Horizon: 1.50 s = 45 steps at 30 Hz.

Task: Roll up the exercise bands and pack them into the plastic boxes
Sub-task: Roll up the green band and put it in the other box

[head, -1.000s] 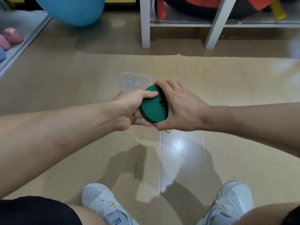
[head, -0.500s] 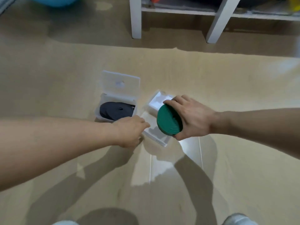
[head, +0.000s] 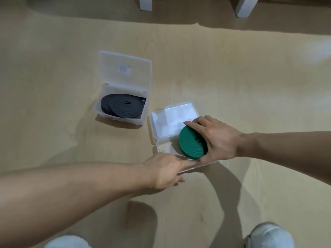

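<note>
My right hand grips a rolled green exercise band, tilted on edge and partly inside a clear plastic box whose lid lies open behind it. The box's front rim is held by the fingers of my left hand. To the left stands a second clear box with its lid open; a rolled black band lies inside it.
Everything sits on a tan wooden floor. Two white furniture legs, one at the left and one at the right, stand at the top edge. My two light shoes, left and right, show at the bottom.
The left hand let go of the green roll and moved to the box's front rim. The right hand carried the roll down into the box. The view tilted further down.
</note>
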Each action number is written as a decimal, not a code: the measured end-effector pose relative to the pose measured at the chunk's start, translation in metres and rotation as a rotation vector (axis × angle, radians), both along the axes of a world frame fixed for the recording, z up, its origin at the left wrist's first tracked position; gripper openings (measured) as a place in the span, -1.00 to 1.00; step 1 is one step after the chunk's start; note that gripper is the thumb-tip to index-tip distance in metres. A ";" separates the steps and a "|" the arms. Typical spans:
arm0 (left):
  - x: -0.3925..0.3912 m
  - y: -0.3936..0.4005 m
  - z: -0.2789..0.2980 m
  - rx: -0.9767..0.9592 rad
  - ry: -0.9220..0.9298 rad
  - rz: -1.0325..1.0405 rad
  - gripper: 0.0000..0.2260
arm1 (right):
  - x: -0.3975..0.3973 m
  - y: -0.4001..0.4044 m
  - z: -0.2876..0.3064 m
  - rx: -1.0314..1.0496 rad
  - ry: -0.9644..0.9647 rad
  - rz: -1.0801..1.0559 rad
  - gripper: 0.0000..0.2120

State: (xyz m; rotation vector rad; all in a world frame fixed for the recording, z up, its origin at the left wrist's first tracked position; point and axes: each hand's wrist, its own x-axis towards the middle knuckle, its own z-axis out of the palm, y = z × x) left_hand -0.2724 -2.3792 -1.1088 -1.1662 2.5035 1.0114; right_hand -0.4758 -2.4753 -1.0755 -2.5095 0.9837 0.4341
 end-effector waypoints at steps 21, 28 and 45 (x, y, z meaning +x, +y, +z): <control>0.008 0.021 -0.010 -0.009 -0.174 0.492 0.35 | 0.017 0.046 -0.023 -0.137 -0.090 -0.132 0.08; 0.018 0.001 -0.012 -0.092 -0.035 0.452 0.18 | 0.014 0.042 -0.026 -0.123 -0.117 -0.098 0.09; 0.030 -0.013 -0.013 -0.113 -0.050 0.320 0.18 | 0.015 0.040 -0.030 0.039 -0.092 -0.091 0.21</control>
